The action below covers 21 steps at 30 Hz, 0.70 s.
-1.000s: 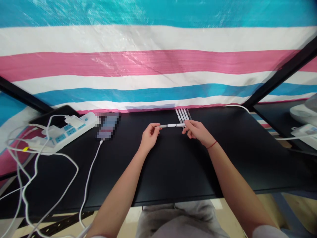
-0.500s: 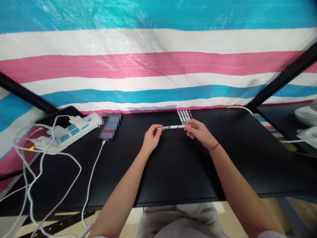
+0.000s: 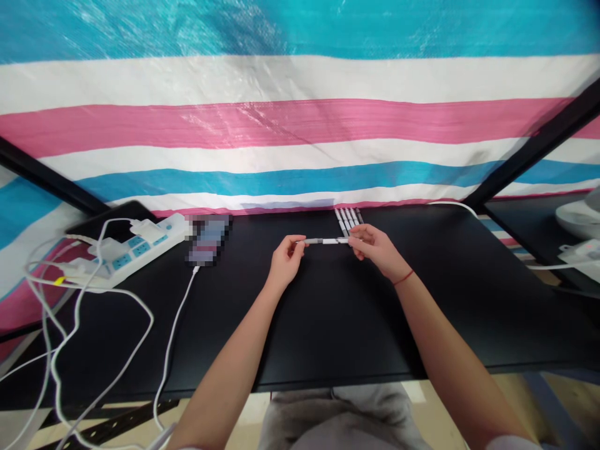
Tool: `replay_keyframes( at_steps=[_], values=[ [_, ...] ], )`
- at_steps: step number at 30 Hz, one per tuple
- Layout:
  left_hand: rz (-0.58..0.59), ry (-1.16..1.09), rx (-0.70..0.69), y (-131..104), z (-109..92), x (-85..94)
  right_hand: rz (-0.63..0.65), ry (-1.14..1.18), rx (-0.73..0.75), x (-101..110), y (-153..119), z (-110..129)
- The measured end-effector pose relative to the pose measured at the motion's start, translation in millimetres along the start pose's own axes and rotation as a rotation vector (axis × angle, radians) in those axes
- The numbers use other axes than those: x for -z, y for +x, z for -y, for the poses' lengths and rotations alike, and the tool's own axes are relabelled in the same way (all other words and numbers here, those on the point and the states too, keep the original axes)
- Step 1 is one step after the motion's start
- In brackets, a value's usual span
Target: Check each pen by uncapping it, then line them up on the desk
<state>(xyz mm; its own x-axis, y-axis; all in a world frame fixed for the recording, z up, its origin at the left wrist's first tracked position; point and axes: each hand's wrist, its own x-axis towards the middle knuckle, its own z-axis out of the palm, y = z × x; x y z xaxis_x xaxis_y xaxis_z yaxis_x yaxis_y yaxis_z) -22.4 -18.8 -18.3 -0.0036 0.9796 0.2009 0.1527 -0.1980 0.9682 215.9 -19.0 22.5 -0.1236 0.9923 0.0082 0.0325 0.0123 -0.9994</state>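
A white pen [image 3: 330, 240] with a grey section lies level between my two hands, above the black table. My left hand [image 3: 288, 257] pinches its left end between thumb and fingers. At the other end, the fingers of my right hand [image 3: 370, 245] are closed on the pen. Just behind my right hand, several white pens [image 3: 345, 220] lie side by side near the back edge of the table, their near ends partly hidden by that hand.
A white power strip [image 3: 140, 251] with plugs and looping white cables [image 3: 150, 319] is at the left. Beside it lies a phone [image 3: 209, 240], its picture pixelated. A striped sheet [image 3: 300, 122] hangs behind the black table [image 3: 328, 325]. White objects [image 3: 579, 219] stand at far right.
My right hand has shifted very slightly to the left along with its end of the pen. Both hands still hold the pen.
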Motion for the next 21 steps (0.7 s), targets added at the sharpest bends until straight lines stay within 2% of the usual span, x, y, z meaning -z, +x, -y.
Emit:
replay_keyframes(
  at_steps=[7,13,21],
  values=[
    [-0.058,-0.107,0.007,2,-2,2.1,-0.167,0.046,0.054,15,5,0],
    [-0.122,-0.188,0.051,5,-5,4.1,-0.253,0.129,0.024,27,5,3],
    [-0.150,-0.217,0.087,5,-5,4.5,-0.261,0.066,0.053,29,5,5]
  ],
)
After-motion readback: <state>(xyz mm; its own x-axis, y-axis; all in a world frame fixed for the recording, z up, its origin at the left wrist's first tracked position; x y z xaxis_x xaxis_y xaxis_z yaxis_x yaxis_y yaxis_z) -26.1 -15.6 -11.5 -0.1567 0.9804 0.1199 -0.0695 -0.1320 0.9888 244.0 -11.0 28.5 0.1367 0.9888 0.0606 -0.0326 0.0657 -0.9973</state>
